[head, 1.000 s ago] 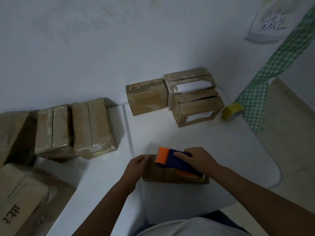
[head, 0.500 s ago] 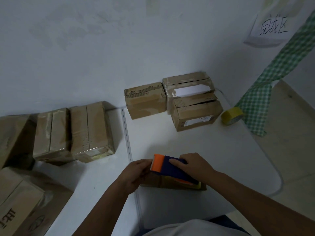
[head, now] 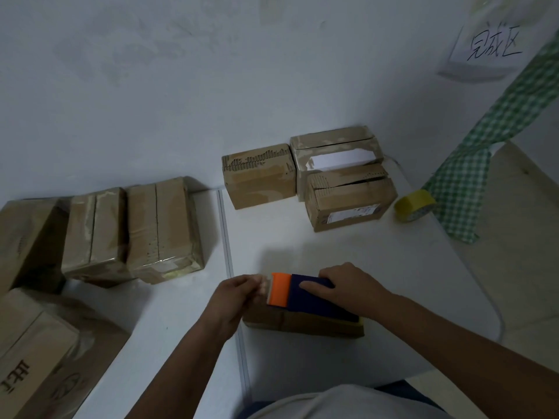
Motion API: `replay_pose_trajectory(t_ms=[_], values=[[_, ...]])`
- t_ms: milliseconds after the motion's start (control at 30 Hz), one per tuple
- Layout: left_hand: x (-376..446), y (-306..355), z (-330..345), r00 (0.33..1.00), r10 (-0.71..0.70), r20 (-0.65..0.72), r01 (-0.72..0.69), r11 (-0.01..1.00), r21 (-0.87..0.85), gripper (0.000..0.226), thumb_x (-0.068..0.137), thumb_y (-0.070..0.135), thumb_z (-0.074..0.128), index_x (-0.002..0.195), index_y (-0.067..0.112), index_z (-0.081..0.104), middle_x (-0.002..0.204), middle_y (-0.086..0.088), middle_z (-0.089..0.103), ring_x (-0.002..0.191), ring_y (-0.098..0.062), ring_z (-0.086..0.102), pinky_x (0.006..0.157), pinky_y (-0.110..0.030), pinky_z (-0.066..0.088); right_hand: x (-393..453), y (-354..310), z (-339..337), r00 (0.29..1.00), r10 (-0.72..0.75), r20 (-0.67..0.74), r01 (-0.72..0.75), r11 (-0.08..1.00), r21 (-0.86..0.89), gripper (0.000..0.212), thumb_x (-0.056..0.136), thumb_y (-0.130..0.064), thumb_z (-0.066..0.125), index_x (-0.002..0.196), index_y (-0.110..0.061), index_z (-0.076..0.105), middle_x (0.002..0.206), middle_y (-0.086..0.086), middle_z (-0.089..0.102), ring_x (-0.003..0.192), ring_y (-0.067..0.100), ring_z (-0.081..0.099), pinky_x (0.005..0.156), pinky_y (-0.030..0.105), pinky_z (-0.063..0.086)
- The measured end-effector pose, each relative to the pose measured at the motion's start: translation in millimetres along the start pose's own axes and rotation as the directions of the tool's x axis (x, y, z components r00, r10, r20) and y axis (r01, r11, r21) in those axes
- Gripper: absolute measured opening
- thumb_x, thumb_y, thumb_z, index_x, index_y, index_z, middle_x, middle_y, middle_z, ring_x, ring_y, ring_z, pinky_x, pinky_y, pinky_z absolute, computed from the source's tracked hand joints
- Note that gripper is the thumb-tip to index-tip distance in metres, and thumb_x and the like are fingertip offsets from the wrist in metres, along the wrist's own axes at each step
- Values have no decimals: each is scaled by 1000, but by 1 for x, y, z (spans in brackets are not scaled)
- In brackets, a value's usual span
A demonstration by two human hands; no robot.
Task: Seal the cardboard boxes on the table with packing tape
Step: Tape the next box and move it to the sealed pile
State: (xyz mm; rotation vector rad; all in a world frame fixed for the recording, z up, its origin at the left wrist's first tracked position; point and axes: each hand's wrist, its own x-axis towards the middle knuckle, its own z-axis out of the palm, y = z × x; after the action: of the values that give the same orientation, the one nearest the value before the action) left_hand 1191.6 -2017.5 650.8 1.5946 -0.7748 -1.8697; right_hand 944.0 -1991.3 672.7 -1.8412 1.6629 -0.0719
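A flat cardboard box (head: 302,323) lies on the white table (head: 348,261) just in front of me. On top of it sits a tape dispenser (head: 305,297) with a dark blue body and an orange front end. My right hand (head: 351,285) grips the dispenser's body from above. My left hand (head: 239,297) is at the box's left end, its fingertips pinching the tape end at the dispenser's orange front. Most of the box top is hidden under the dispenser and my hands.
Three small cardboard boxes (head: 341,179) stand against the wall at the back. A yellow tape roll (head: 414,205) lies at the right, beside a green checked cloth (head: 465,179). More boxes (head: 133,231) fill the left side; a paper sign (head: 490,43) hangs on the wall.
The dispenser and my right hand have slid left along the box top. My left hand has come up to the orange front and now pinches the tape there.
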Motion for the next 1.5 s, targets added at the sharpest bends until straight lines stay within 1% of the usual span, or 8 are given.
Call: replay_pose_trajectory(t_ms=[167, 733, 867, 1000, 1200, 1333, 1433, 1500], values=[[11, -4, -52, 973, -18, -230, -12, 992, -128, 12, 94, 9, 63, 94, 1, 72, 74, -7, 72, 66, -11, 68, 60, -16, 55, -4, 20, -8, 999, 43, 26, -40, 993, -112, 65, 83, -78, 35, 82, -20, 64, 71, -4, 60, 64, 9, 57, 59, 23, 43], [43, -69, -54, 938, -115, -327, 80, 990, -119, 15, 94, 6, 64, 105, -4, 68, 90, -15, 69, 81, -21, 65, 72, -26, 52, 6, 5, 15, 988, 153, -26, -154, 948, -280, 62, 82, -81, 37, 76, -22, 55, 69, -6, 51, 65, 12, 54, 61, 26, 45], [49, -76, -38, 946, -119, -300, 122, 992, -10, 16, 94, 5, 63, 104, -5, 70, 97, -22, 70, 90, -31, 66, 76, -32, 54, 7, 3, 17, 985, 167, -35, -170, 946, -277, 62, 82, -81, 37, 72, -22, 53, 66, -7, 48, 61, 10, 50, 58, 25, 42], [48, -76, -32, 947, -31, -319, 96, 977, 191, 16, 97, 13, 59, 105, 2, 68, 92, -10, 68, 84, -21, 63, 69, -27, 50, 6, 0, 17, 983, 182, -17, -179, 938, -298, 60, 83, -79, 37, 71, -22, 50, 66, -6, 47, 61, 11, 49, 58, 26, 42], [49, -73, -24, 919, 133, -371, 100, 832, 546, 29, 98, 16, 56, 117, -4, 67, 107, -17, 62, 88, -26, 59, 71, -30, 46, 4, -3, 18, 980, 200, -11, -194, 934, -298, 64, 84, -79, 36, 78, -19, 57, 70, -4, 50, 67, 15, 55, 62, 28, 45], [47, -63, -32, 938, 146, -315, 119, 717, 687, 50, 93, 15, 66, 137, 1, 48, 136, -23, 44, 114, -38, 56, 97, -38, 45, 6, -5, 18, 981, 193, -20, -189, 928, -322, 59, 84, -78, 36, 68, -23, 46, 66, -6, 46, 61, 12, 48, 55, 26, 37], [36, -62, -32, 925, 233, -301, 24, 753, 658, 17, 99, 18, 55, 110, 12, 67, 111, -13, 69, 96, -25, 67, 91, -38, 52, 6, -4, 21, 980, 197, -29, -195, 926, -325, 60, 84, -79, 36, 70, -22, 49, 65, -6, 46, 58, 10, 46, 54, 26, 36], [24, -65, -25, 909, 288, -300, -48, 790, 612, 24, 103, 24, 47, 90, 20, 67, 91, -5, 73, 86, -20, 68, 81, -34, 52, 7, -4, 22, 979, 201, -30, -200, 925, -324, 60, 84, -79, 36, 72, -22, 49, 65, -6, 45, 59, 10, 46, 55, 27, 37]])
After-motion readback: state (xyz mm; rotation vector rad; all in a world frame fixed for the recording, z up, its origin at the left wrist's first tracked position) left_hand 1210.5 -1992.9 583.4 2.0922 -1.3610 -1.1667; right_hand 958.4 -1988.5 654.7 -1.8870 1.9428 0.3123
